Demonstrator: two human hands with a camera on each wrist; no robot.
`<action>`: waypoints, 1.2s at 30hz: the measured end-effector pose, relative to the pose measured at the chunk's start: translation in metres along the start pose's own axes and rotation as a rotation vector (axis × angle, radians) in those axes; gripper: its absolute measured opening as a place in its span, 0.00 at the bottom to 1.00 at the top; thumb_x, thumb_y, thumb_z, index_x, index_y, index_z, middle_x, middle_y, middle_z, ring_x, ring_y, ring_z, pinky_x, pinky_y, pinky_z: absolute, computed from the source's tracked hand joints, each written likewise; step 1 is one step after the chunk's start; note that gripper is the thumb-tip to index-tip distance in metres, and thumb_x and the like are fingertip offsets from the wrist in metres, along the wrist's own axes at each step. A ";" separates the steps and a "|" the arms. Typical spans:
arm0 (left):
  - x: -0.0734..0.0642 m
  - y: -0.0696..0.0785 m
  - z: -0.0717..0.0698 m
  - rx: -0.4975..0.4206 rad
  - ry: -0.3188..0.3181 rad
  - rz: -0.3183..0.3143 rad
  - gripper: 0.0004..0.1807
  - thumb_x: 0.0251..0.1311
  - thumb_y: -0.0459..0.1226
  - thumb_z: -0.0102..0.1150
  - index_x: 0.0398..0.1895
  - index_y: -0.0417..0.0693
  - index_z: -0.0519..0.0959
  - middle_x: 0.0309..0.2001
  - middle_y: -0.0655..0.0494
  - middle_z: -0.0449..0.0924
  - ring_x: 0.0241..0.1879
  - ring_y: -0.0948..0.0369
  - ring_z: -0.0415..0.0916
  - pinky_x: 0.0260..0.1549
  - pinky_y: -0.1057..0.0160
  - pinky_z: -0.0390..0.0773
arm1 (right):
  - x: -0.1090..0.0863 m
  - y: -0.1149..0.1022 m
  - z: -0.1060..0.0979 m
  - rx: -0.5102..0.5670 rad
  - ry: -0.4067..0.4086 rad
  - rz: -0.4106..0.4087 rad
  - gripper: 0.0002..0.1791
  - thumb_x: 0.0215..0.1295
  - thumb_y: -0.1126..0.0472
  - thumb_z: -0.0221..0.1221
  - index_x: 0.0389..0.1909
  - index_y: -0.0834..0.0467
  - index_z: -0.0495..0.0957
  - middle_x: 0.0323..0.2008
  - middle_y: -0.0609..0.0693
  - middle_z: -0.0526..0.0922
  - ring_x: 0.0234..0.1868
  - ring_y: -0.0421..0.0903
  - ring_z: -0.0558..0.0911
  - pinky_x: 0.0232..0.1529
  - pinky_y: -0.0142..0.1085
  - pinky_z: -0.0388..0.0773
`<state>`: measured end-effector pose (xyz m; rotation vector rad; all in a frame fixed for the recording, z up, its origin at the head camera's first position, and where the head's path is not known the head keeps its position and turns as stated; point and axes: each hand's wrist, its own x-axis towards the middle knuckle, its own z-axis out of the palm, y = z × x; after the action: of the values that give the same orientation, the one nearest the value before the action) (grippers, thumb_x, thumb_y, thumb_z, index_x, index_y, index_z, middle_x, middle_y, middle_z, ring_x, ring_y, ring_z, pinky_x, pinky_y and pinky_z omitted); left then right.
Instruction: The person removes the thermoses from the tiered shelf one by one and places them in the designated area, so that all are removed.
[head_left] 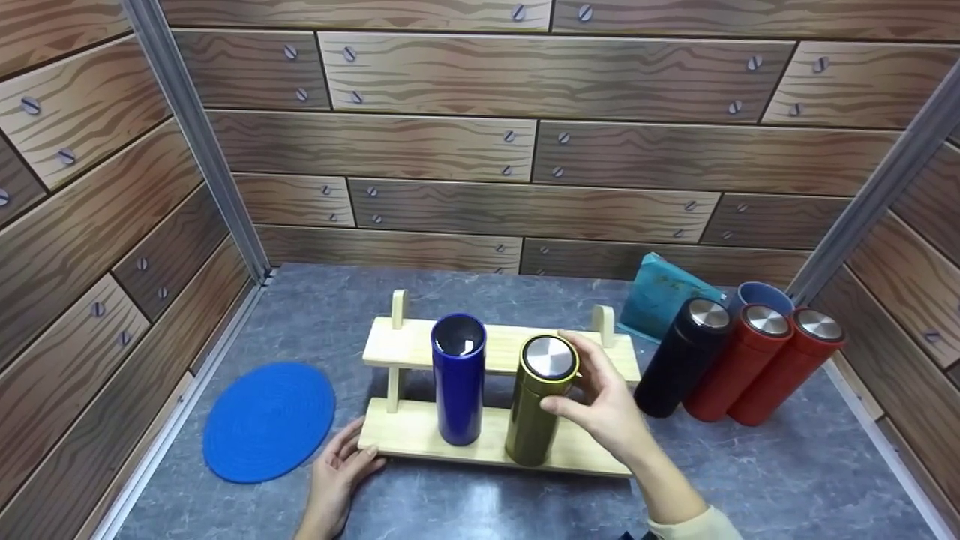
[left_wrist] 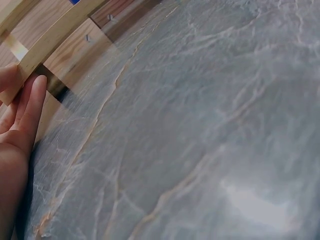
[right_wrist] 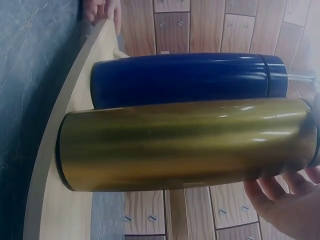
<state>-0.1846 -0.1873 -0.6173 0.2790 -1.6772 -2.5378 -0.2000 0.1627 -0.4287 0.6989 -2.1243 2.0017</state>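
Holding the gold bottle [head_left: 534,424] up near its shiny top with the right grip [head_left: 600,409], thumb on the near side and fingers round the far side. Likely held that high to stop a tip. Upright, or very nearly, over the low board of the wooden stand [head_left: 405,431], with its foot close to the front edge. Cannot tell if all its weight is down.

Pinching the front left corner of the same board with the left grip [head_left: 339,469], thumb and fingers on either side, maybe to stop any sliding.

On the low board too, just left of the gold bottle: a tall blue bottle [head_left: 459,409], set back a bit more from the edge. Only a thin gap between the two, so easy to bump. More room on the left end of that board, and along the top board behind.

Just past the right grip, on the gray surface [head_left: 862,480]: a black bottle [head_left: 671,375] and two red bottles [head_left: 739,371], bunched close. Tight on that side. Behind these, a blue cup [head_left: 761,292] and a teal packet [head_left: 660,296]. Far to the left, a flat blue mat [head_left: 268,422].
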 end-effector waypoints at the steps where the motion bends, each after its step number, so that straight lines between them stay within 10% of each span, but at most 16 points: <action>1: 0.000 0.000 0.000 -0.002 -0.002 0.002 0.37 0.52 0.27 0.64 0.66 0.36 0.61 0.53 0.41 0.72 0.45 0.54 0.76 0.44 0.51 0.80 | 0.000 0.000 0.001 -0.009 0.003 0.003 0.42 0.44 0.74 0.69 0.64 0.59 0.63 0.57 0.56 0.73 0.53 0.49 0.75 0.51 0.37 0.75; 21: -0.002 -0.001 0.000 0.000 -0.004 0.027 0.37 0.51 0.27 0.64 0.65 0.33 0.61 0.50 0.43 0.75 0.44 0.54 0.77 0.42 0.52 0.81 | -0.005 -0.004 -0.006 -0.069 0.116 -0.026 0.42 0.36 0.75 0.73 0.59 0.61 0.69 0.51 0.57 0.77 0.49 0.48 0.78 0.46 0.37 0.79; 36: -0.001 0.000 -0.001 0.003 0.002 0.008 0.36 0.52 0.27 0.64 0.65 0.35 0.61 0.52 0.41 0.73 0.46 0.54 0.76 0.43 0.52 0.81 | -0.022 -0.027 -0.055 -0.115 0.238 -0.015 0.41 0.39 0.79 0.69 0.60 0.63 0.68 0.50 0.57 0.79 0.47 0.47 0.78 0.46 0.32 0.79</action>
<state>-0.1831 -0.1879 -0.6175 0.2743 -1.6782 -2.5290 -0.1806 0.2216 -0.4078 0.4335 -2.0663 1.8336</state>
